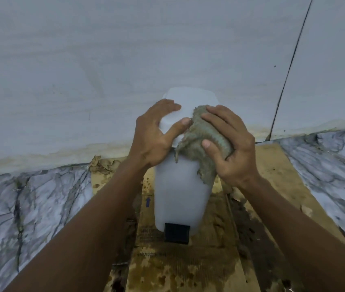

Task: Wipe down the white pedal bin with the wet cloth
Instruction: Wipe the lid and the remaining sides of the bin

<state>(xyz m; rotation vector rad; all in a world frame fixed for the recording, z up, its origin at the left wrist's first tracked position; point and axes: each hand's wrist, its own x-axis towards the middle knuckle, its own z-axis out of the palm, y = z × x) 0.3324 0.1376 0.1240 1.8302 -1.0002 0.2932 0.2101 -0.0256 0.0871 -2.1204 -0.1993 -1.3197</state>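
The white pedal bin (178, 194) stands upright on stained cardboard against the wall, its black pedal (177, 232) facing me at the bottom. My left hand (157, 133) grips the left edge of the lid, fingers over the top and thumb on the front. My right hand (228, 144) holds a bunched grey-green wet cloth (197, 142) against the right front of the lid. A corner of the cloth hangs down over the bin's upper right side.
Flattened, wet and stained cardboard (188, 266) lies under the bin on a marbled floor (30, 203). A white wall (125, 60) rises right behind the bin, with a dark vertical line (289, 70) at the right. Torn cardboard scraps lie near the wall's foot.
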